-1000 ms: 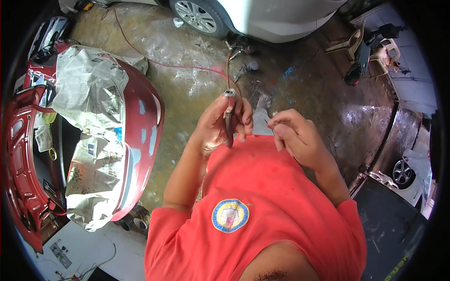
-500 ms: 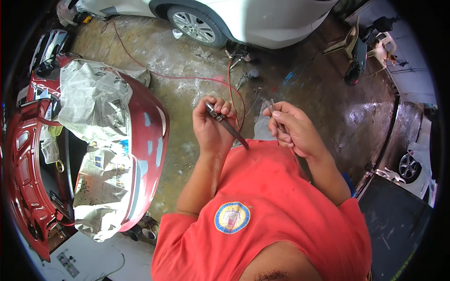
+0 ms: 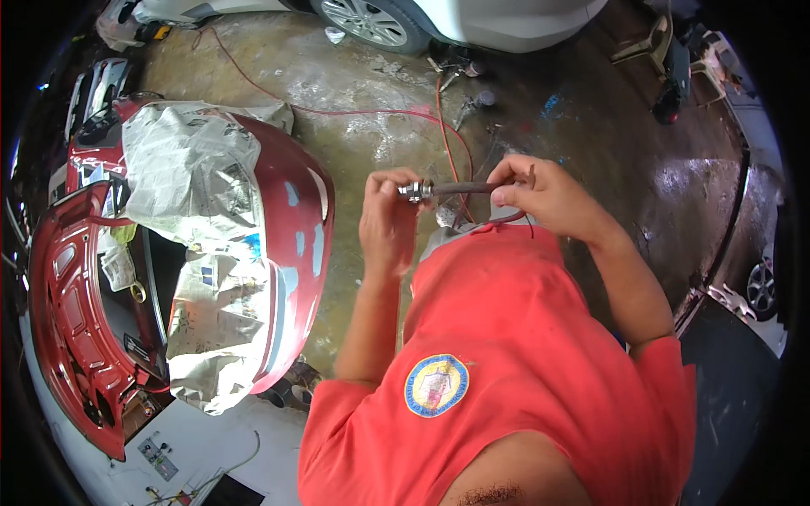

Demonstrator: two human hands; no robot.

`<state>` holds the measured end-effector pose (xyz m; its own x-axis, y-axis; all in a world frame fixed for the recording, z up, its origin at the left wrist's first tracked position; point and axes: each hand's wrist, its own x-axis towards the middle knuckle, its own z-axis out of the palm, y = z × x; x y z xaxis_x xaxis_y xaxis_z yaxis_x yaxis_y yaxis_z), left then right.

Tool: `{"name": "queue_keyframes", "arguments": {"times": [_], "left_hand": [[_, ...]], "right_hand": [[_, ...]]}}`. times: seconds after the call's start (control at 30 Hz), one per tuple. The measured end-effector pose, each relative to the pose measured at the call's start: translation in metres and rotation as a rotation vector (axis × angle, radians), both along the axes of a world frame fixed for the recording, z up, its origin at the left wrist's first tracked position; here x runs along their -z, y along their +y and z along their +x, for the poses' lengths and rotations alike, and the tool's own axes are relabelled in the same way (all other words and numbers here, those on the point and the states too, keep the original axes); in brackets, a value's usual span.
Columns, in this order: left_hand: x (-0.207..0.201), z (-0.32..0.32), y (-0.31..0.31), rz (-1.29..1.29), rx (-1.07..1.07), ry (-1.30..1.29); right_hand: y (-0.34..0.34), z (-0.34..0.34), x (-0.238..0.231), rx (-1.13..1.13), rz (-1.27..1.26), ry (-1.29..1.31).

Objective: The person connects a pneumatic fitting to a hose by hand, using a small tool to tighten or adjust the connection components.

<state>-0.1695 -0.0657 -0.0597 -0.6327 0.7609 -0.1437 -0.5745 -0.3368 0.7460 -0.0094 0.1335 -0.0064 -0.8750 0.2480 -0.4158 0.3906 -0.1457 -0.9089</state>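
Note:
In front of my chest, my left hand (image 3: 386,218) is closed around a metal hose coupling (image 3: 416,191). A dark rubber hose (image 3: 461,188) runs sideways from the coupling to my right hand (image 3: 553,202). My right fingers pinch the hose from the other side. Below them the hose bends back over the red shirt (image 3: 506,295). A thin dark strand (image 3: 531,226) hangs under my right fingers; what it is I cannot make out. A small brownish tip (image 3: 531,175) shows above those fingers.
To the left stands a red car (image 3: 291,160) with grey filler patches, partly covered in newspaper (image 3: 190,169). A white car (image 3: 515,21) is at the far side. A red air hose (image 3: 354,111) crosses the stained floor. Chairs (image 3: 645,46) stand at the far right.
My right hand has moved from a thin clear piece to pinching the hose. My left hand has turned the coupling level, and the hose now stretches between both hands. The view has shifted slightly.

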Motion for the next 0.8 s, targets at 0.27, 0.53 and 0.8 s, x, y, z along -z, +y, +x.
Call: {"name": "queue_keyframes", "arguments": {"times": [0.27,0.53,0.8], "left_hand": [[-0.031,0.005,-0.024,-0.411,0.643,-0.045],[-0.025,0.015,-0.022,-0.371,0.806,-0.207],[-0.003,0.028,-0.017,-0.159,0.500,-0.463]], "right_hand": [[0.014,0.008,-0.010,-0.301,0.442,0.004],[0.019,0.007,0.006,-0.244,0.508,0.068],[0.058,0.024,0.016,0.377,-0.338,0.105]]}}
